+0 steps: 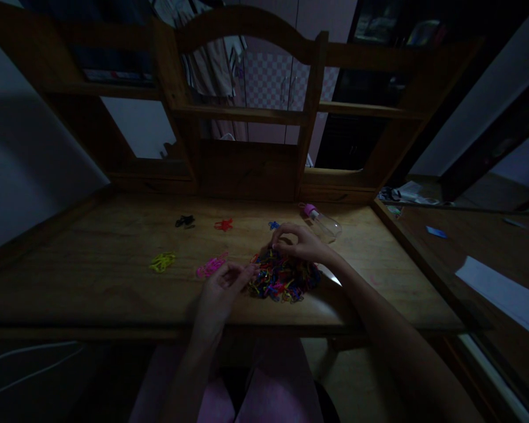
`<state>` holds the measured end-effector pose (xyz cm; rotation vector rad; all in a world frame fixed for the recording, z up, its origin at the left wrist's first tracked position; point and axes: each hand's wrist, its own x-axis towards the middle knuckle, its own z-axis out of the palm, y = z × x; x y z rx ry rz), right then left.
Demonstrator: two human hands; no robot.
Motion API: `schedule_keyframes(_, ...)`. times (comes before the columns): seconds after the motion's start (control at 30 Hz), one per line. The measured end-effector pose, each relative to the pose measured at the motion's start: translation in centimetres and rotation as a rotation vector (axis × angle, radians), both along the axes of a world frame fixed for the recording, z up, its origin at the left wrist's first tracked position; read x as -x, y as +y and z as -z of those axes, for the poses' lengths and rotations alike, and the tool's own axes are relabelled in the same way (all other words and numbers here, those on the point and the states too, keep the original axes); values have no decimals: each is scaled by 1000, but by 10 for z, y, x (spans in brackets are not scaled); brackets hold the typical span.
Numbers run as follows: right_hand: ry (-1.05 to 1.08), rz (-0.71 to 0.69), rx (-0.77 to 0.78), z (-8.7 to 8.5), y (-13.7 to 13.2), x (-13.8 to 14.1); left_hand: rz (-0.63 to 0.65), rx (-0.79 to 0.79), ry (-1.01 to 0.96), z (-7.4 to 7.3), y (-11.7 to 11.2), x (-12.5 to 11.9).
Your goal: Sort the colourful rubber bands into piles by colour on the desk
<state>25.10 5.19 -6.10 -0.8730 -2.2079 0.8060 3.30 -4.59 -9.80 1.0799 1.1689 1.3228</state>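
Observation:
A mixed pile of small, thin coloured pieces (pixel 286 282), like little bands or clips, lies on the wooden desk (pixel 114 294). At the pile's left edge, my left hand (pixel 224 285) is closed in a pinch; a yellowish piece seems to be at its fingertips. My right hand (pixel 302 244) reaches over the pile's top, its thumb and forefinger pinched together; what they hold is too dark to make out. Sorted by colour around it are a pink heap (pixel 211 265), a yellow heap (pixel 162 262), red pieces (pixel 224 224), black pieces (pixel 185 221) and blue pieces (pixel 273 225).
A clear bottle with a purple cap (pixel 309 209) lies on its side behind my right hand. Wooden shelving (pixel 247 170) rises along the desk's back edge. Off to the right, a lower brown surface holds a white sheet (pixel 502 294) and a blue card (pixel 436 232).

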Motion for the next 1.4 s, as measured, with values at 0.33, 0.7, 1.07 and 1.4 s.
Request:
schedule_keyframes(0.33, 62, 30, 124, -3, 0, -3, 95, 62, 15, -8, -6, 1)
schedule_keyframes(0.7, -66, 68, 44, 6, 3, -2, 122, 57, -30, -13, -8, -1)
schedule_keyframes(1.07, -77, 49, 78, 3, 2, -2, 132, 18, -97, -5, -5, 1)
schedule_keyframes(1.4, -45, 35, 161, 2, 1, -3, 141, 15, -94, -6, -5, 2)
